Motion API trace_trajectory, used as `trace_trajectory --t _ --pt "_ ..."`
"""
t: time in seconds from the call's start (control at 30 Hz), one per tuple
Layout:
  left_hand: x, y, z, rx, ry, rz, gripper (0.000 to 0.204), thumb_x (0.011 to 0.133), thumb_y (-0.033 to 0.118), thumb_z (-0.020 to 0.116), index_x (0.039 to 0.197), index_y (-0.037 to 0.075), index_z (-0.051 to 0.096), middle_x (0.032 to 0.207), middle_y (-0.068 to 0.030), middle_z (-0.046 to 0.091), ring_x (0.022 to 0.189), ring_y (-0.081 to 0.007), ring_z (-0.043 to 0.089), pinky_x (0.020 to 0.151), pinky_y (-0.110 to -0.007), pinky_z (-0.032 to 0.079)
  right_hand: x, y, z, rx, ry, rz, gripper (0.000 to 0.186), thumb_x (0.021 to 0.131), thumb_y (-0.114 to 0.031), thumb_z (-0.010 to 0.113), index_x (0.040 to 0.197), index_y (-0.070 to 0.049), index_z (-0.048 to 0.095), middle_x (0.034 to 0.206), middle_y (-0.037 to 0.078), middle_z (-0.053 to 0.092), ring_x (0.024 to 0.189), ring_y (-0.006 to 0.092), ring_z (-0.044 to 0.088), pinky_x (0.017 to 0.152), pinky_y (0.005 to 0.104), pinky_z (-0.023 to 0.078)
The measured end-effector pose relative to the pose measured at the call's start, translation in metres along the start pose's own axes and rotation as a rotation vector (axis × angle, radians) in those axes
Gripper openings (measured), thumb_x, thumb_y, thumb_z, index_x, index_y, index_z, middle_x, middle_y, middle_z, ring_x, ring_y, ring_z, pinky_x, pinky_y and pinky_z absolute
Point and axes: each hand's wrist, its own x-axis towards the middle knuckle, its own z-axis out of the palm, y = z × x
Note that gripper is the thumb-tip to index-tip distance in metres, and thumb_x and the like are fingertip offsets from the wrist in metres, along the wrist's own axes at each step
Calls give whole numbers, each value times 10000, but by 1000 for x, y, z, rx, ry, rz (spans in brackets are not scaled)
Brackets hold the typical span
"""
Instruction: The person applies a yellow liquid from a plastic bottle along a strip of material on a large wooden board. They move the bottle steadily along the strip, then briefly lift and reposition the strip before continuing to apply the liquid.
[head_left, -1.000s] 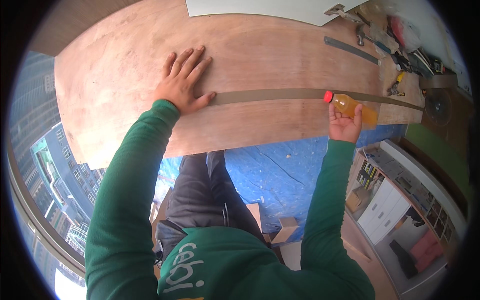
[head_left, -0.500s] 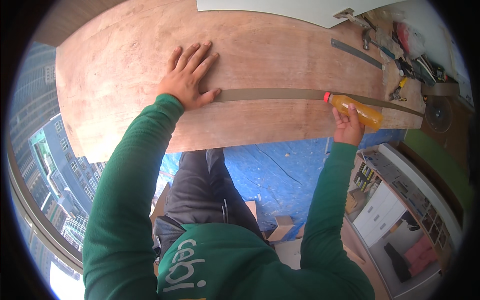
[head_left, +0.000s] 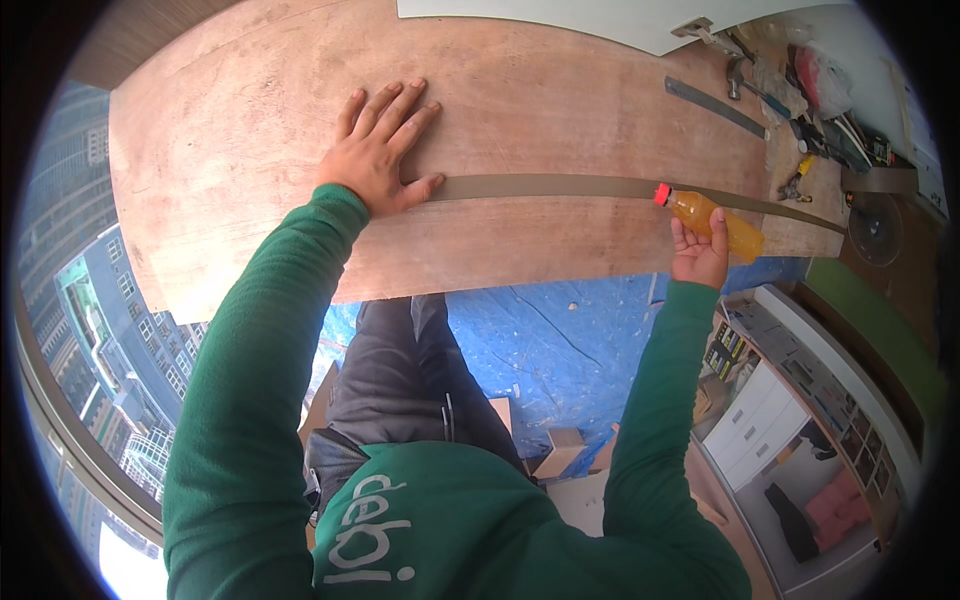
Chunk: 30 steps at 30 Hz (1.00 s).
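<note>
My left hand (head_left: 378, 150) lies flat on a wooden board (head_left: 540, 100), fingers spread. Its thumb touches the left end of a long brown edging strip (head_left: 550, 186), which runs along the board to the right. Over the strip's right part, my right hand (head_left: 700, 255) grips a clear bottle (head_left: 735, 232) of orange-yellow liquid by its body. The bottle is tilted, with its red cap (head_left: 662, 194) pointing up and left over the strip. From this angle I cannot tell whether the cap touches the strip.
A grey metal strip (head_left: 715, 107) lies farther back on the board. A hammer (head_left: 735, 78), yellow-handled tool (head_left: 797, 178) and other tools crowd the right end. A white panel (head_left: 540, 18) borders the back. Blue sheeting (head_left: 540, 340) covers the floor; a window is at left.
The bottle in my right hand has shifted slightly to the right and turned a little, its liquid moving away from the cap. My left hand stays in place on the board.
</note>
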Motion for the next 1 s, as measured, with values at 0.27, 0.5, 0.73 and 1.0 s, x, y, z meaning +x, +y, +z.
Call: trace_trajectory --t 0.27,0.5,0.73,1.0 --pt "1 3 -3 38 -23 -10 918 902 686 631 1675 247 405 1791 -39 291 1642 -259 273 1382 -529 97 -3 4 3 -66 29 -48 415 967 -303 849 1269 -83 668 1205 112 772 1074 251 768 903 425 650" --pt "1 2 -2 51 -32 -17 916 913 697 610 1683 251 393 1796 -28 281 1644 -242 264 1384 -519 84 -21 7 27 -142 49 -208 449 932 -161 871 1296 -29 643 1187 123 752 1021 272 778 826 430 684" --pt "1 2 0 13 -6 -6 924 884 653 675 1673 252 407 1790 -44 293 1644 -275 268 1383 -538 99 -25 22 36 -506 56 -491 433 878 -93 919 1225 65 715 1180 128 774 1010 218 761 919 380 636" --pt "-1 2 -3 29 -10 -11 893 919 670 634 1673 249 407 1793 -28 287 1642 -247 268 1381 -519 103 -38 32 44 -644 26 -621 394 868 -91 933 1175 68 745 1129 125 797 995 184 759 934 327 594"
